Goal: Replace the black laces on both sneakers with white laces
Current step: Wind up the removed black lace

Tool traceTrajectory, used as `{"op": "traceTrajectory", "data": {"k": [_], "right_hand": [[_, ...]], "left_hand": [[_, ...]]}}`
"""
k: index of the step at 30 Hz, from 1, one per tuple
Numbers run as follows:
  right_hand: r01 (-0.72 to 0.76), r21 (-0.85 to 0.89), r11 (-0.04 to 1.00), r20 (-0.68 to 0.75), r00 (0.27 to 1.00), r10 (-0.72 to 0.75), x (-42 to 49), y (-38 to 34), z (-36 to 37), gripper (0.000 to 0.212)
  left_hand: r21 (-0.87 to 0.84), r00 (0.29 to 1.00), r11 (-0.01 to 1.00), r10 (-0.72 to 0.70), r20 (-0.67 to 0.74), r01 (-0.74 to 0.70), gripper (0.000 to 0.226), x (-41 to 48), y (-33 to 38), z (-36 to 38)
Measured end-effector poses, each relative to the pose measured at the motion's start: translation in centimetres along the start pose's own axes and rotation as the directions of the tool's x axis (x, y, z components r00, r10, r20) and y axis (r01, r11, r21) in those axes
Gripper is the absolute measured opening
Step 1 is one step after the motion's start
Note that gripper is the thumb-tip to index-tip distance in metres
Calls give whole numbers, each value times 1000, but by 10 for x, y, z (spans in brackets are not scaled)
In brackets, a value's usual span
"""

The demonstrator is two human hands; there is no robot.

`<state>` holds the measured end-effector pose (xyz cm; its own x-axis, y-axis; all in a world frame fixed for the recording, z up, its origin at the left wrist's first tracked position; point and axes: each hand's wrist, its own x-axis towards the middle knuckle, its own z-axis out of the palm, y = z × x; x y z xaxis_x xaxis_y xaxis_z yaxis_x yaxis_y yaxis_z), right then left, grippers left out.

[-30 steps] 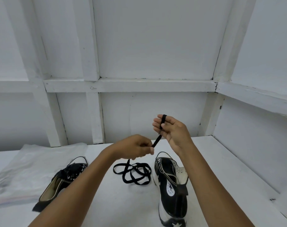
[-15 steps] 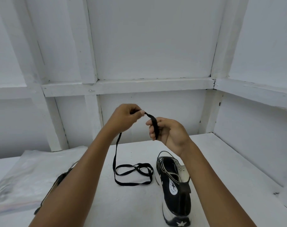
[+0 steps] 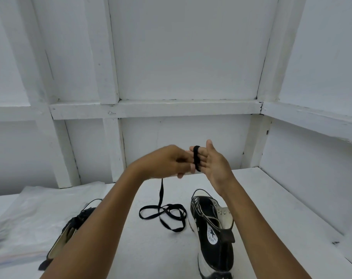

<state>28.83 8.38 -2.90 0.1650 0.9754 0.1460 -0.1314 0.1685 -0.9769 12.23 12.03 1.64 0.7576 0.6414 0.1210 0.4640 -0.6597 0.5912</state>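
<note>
The black lace point(image 3: 196, 158) is wound round the fingers of the right hand point(image 3: 215, 168). Its long end hangs down into loops on the table point(image 3: 155, 254). The right sneaker point(image 3: 213, 236) stands upright with no lace. The left sneaker point(image 3: 58, 248) has a black lace in it.

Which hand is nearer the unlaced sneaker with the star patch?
Right. The right hand hovers above the far end of the star-patch sneaker; the left hand is farther left, above the loose black lace.

Loops of lace point(image 3: 160, 195) filled the gap between left sneaker point(image 3: 74, 224) and right sneaker point(image 3: 213, 228). A bag point(image 3: 30, 214) covered the left side. Bare table point(image 3: 281, 208) right of the right sneaker gave passage.
</note>
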Motion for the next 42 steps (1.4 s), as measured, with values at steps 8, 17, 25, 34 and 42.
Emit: {"op": "traceTrajectory", "data": {"k": [8, 17, 25, 34, 42], "right_hand": [[-11, -70, 997, 153, 988, 22, -8, -7, 6, 70], [-106, 464, 880, 179, 984, 24, -4, -11, 5, 65], [36, 3, 999, -112, 993, -36, 4, 5, -8, 61], [-8, 38, 999, 112, 994, 4, -13, -2, -2, 71], [-28, 565, 825, 155, 985, -73, -9, -10, 1, 71]], "left_hand": [[-84, 826, 995, -2, -564, -55, 16, 17, -22, -13], [-43, 977, 993, -114, -180, 108, 30, 22, -47, 32], [-52, 994, 997, -43, 102, 49, 19, 0, -11, 0], [-214, 904, 976, -63, -422, -31, 24, 9, -19, -20], [-13, 986, 987, -161, -44, 160, 32, 15, -42, 39]]}}
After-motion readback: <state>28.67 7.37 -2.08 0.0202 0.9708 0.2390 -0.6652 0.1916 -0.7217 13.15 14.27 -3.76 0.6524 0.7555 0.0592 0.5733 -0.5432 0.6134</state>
